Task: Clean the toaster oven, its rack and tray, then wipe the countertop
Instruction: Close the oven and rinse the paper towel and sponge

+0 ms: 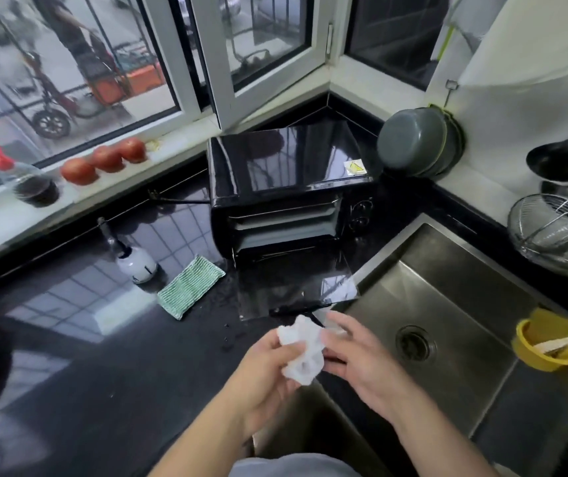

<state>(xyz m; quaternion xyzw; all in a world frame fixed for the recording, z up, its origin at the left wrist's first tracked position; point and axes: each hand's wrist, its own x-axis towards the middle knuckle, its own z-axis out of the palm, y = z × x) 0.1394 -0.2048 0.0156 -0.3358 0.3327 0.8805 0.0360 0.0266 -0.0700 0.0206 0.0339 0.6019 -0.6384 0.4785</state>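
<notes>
Both hands meet low in view: the left hand (265,370) pinches a crumpled white wipe (301,352), its grip closed on it; the right hand (361,356) touches the wipe with relaxed, fairly straight fingers. Beyond them, the black toaster oven (289,187) sits on the dark table (103,356), door (296,284) folded down beside the sink (447,304). Leaning on that open door could tip the oven forward.

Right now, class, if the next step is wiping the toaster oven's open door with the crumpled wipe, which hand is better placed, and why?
The left hand, probably. It grips the crumpled wipe, while the right hand only touches it with loose fingers. The open door lies just ahead of both.
</notes>
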